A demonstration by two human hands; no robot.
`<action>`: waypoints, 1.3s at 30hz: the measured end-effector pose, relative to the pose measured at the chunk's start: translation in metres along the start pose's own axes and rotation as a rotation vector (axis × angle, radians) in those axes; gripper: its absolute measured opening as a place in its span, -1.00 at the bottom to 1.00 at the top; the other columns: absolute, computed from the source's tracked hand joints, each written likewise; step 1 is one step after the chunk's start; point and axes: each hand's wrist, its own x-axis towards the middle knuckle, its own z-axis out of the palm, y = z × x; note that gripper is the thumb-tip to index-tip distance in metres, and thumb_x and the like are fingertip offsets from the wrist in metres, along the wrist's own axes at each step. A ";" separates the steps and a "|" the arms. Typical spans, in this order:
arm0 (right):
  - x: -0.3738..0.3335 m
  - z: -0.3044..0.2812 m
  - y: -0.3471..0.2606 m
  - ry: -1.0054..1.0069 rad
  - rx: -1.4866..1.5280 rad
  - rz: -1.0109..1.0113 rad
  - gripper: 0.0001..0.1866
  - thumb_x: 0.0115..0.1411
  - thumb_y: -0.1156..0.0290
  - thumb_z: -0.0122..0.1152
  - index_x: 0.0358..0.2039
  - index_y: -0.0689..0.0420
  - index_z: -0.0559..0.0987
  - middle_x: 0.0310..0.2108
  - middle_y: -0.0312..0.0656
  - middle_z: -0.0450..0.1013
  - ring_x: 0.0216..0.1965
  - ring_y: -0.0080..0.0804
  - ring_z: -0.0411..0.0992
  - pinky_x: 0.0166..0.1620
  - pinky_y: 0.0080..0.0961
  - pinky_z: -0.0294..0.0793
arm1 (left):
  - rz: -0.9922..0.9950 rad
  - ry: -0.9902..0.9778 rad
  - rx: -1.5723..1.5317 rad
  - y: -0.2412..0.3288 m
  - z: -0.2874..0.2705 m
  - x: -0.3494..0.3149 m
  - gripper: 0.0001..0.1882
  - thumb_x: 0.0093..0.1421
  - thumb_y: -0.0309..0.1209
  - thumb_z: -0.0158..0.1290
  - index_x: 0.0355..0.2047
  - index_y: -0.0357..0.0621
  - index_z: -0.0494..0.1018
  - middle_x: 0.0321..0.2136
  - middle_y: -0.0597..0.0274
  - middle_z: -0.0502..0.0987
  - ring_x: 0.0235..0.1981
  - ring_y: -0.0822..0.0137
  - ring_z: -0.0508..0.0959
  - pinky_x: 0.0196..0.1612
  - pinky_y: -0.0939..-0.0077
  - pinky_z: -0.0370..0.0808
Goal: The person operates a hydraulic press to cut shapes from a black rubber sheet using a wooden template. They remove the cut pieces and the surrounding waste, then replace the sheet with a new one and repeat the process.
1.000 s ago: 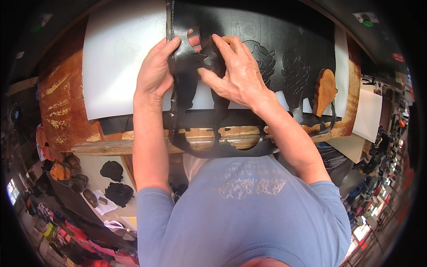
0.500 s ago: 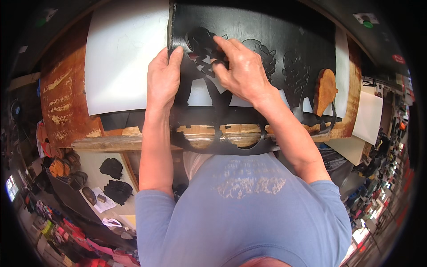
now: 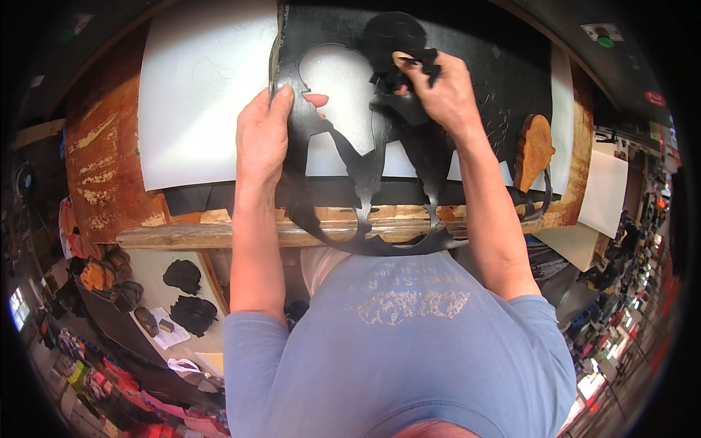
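Note:
A black leather-like sheet (image 3: 489, 51) lies over a white board (image 3: 193, 95), with cut outlines still showing in it. My left hand (image 3: 263, 135) pinches the sheet's left edge, thumb on top; its fingertips show underneath through a rounded hole. White shows through that hole, right of the hand. Black cut-out pieces (image 3: 395, 33) are in my right hand (image 3: 447, 91), its fingers closed on them above the sheet; they are blurred, so how many I cannot tell. Strips of the cut sheet hang over the near edge toward my shirt.
A brown wooden block (image 3: 534, 153) rests on the sheet's right side. The worn wooden table (image 3: 102, 160) has a rough front beam (image 3: 197, 235). At lower left, black piles (image 3: 193, 315) sit on a lower board. A machine part with a green button (image 3: 604, 42) is at upper right.
My right hand has moved right, lifting cut-out black pieces off the sheet and leaving an open hole. My left hand has stayed at the edge, slightly lower.

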 end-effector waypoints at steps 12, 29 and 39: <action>0.009 -0.073 0.004 0.381 0.678 0.163 -0.81 0.28 0.42 0.49 -0.18 0.26 0.72 -0.37 -0.18 0.66 -0.42 -0.49 0.61 -0.35 -0.67 0.52 | 0.206 0.341 0.150 -0.020 -0.006 0.004 -0.71 0.47 -0.45 0.08 0.08 -0.40 0.57 -0.26 0.24 0.66 -0.28 0.52 0.53 -0.16 0.61 0.47; -0.009 -0.044 -0.004 0.190 0.529 -0.059 -0.86 0.38 0.44 0.40 -0.17 0.25 0.73 -0.33 -0.30 0.64 -0.32 -0.58 0.59 -0.21 -0.45 0.75 | 0.911 0.265 0.738 -0.026 0.092 0.013 -0.44 0.24 -0.54 0.30 0.26 -0.13 0.52 -0.05 -0.04 0.57 -0.18 0.12 0.63 -0.15 0.29 0.62; 0.006 -0.015 0.009 0.221 0.778 0.101 -0.79 0.35 0.34 0.44 -0.13 0.19 0.67 -0.28 -0.24 0.65 -0.30 -0.38 0.68 -0.41 -0.57 0.52 | 0.402 0.006 0.106 -0.009 0.084 0.069 -0.80 0.37 -0.38 0.23 -0.36 -0.25 0.61 -0.40 0.26 0.66 -0.43 0.43 0.58 -0.32 0.51 0.52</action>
